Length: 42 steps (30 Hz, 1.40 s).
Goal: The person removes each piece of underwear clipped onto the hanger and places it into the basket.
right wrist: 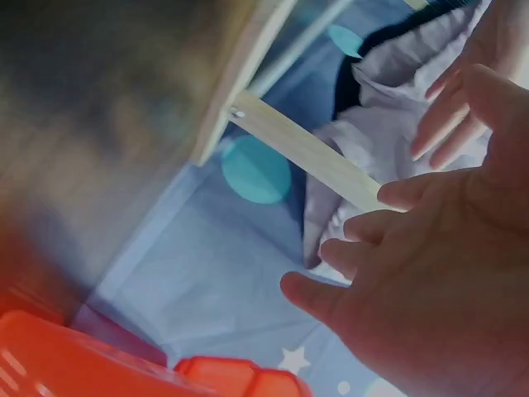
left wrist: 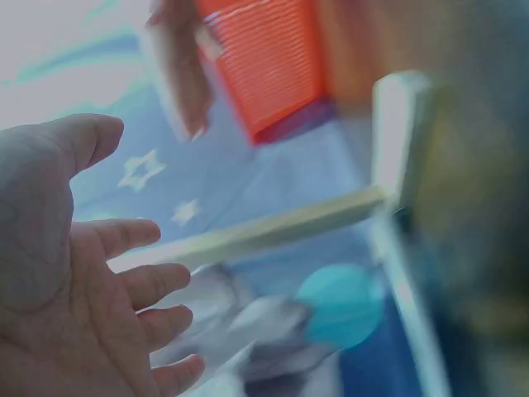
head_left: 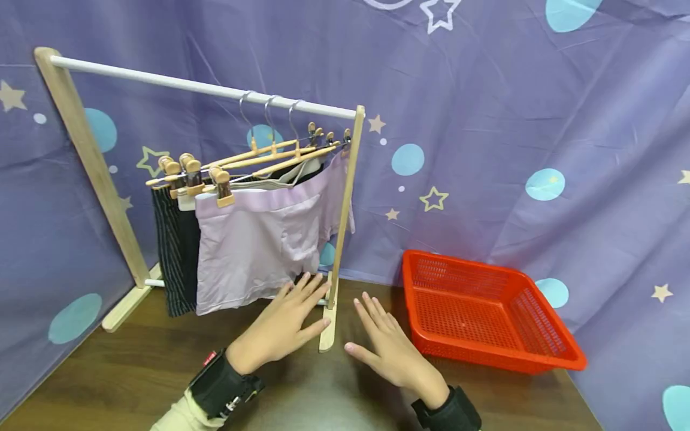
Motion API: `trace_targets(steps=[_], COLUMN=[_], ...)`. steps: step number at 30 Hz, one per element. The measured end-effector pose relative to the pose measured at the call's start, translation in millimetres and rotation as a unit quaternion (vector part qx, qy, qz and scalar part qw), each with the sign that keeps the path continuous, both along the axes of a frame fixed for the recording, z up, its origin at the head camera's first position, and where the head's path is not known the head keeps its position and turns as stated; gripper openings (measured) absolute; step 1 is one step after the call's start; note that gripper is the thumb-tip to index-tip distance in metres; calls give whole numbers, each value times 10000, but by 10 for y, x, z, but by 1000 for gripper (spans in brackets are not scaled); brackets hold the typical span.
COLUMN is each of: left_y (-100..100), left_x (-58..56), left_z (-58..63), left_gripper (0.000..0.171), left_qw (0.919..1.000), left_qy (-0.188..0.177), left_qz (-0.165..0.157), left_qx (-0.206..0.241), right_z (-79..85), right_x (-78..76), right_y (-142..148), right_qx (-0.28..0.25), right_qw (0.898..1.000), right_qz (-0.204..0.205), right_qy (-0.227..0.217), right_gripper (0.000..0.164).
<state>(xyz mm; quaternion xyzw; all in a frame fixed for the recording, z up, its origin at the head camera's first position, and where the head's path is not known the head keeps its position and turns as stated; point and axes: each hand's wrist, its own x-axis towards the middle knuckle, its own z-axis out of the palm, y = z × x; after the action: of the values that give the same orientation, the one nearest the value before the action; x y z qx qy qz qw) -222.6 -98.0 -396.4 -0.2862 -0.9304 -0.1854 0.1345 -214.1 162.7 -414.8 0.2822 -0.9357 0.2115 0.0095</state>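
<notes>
Both hands hover with fingers extended and hold nothing. The left hand is in front of the rack's right foot, just below a pair of light pink shorts. To its right, the right hand lies between that foot and a red plastic basket. The shorts hang by clips from the nearest of three wooden clip hangers. Behind them hangs a dark striped garment, mostly hidden by the shorts. In the left wrist view the left palm faces the camera, its fingers spread.
The clothes rack has a white rail, wooden posts and wooden feet. It stands on a brown wooden table. A purple curtain with stars and blue ovals hangs behind. The basket's mesh floor shows.
</notes>
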Motion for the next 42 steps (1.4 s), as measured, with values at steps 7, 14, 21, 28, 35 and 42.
trace_targets(steps=[7, 14, 21, 28, 35, 42], left_y=[-65, -31, -87, -173, -177, -199], left_x=[62, 74, 62, -114, -274, -385], left_z=[613, 1436, 2241, 2705, 2864, 2982], left_gripper=[70, 70, 60, 57, 10, 26], left_qw=[9977, 9952, 9822, 9759, 9775, 9751], left_qy=[606, 568, -439, -897, -923, -1017], left_qz=[-13, 268, 835, 1544, 1863, 1973], left_qx=[300, 755, 1625, 1257, 363, 59], right_z=[212, 550, 935, 1249, 1536, 1715], right_x=[84, 127, 122, 57, -79, -172], right_y=[80, 80, 173, 165, 37, -92], right_qx=[-739, -1246, -1571, -2273, -2656, -2907], right_qw=[9969, 9909, 9854, 9706, 9590, 9530], right_qz=[39, 365, 613, 659, 718, 538], right_qy=[-264, -350, -239, -447, -677, -658], right_gripper=[78, 73, 66, 57, 53, 50])
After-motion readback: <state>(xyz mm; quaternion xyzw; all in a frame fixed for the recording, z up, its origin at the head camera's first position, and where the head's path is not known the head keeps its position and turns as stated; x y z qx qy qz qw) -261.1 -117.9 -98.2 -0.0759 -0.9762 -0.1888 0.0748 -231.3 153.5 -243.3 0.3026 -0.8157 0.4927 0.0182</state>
